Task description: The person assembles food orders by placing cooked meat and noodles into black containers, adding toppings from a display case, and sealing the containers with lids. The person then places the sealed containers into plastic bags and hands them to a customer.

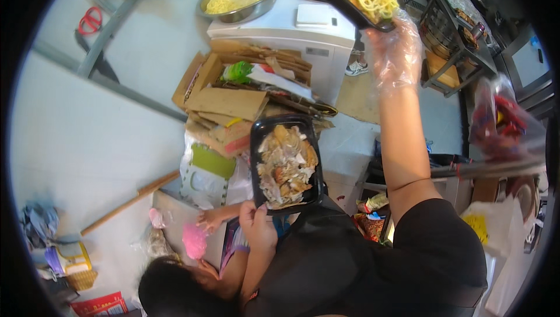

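Food tray: centre of frame, black, oblong with rounded corners; open side faces the camera.
Tray contents: brown and pale food pieces, heaped nearly edge to edge; exact kind cannot be told.
Left hand: bare, below centre; clamped on the tray's lower-left corner, thumb near the rim.
Noodle box: top of frame, right of centre; black, tilted, upper part blurred.
Box contents: yellow noodles, loosely tangled.
Right hand: upper right, in a clear plastic glove; fingers clamped on the box's lower-right end. Hands well apart.
Cardboard: flattened heap, above and left of the tray; a green wrapper lies on it.
Steel bowl: top, left of centre, also with yellow noodles; stands on the white chest.
White slab: on the same chest, right of the bowl, flat.
Other person: lower left, dark hair; one hand near a pink object.
Scissors: upper left, red handles.
Clear bag: right edge, red contents, blurred.
Stick: left, slanting, brown.
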The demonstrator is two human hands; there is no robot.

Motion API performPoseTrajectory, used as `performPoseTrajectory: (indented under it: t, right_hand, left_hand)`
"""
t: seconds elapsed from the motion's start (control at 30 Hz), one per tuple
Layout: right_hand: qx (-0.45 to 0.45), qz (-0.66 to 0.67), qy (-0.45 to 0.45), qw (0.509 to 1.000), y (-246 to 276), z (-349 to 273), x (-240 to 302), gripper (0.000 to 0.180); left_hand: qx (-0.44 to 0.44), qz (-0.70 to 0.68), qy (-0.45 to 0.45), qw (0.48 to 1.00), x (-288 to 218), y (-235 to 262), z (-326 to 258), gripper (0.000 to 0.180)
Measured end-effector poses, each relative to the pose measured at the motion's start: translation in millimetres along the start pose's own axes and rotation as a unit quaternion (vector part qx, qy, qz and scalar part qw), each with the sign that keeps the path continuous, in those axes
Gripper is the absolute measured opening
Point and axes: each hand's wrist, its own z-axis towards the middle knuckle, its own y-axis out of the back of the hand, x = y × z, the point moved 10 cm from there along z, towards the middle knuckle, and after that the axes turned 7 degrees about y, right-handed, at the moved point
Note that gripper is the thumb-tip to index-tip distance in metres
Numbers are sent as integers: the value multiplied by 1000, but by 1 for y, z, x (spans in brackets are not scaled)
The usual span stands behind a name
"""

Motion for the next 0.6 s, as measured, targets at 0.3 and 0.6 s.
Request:
performPoseTrajectory:
  t: [0.3, 0.6]
  right_hand:
    - [-88, -132, 38, 987, 47, 96, -22, 17]
    - [-89, -227, -37, 969, 36, 161, -58, 18]
  left_hand:
    - [-3, -47, -3, 999, -33, -23, 105, 10]
    - [2, -101, 30, 994, -84, -91, 189, 8]
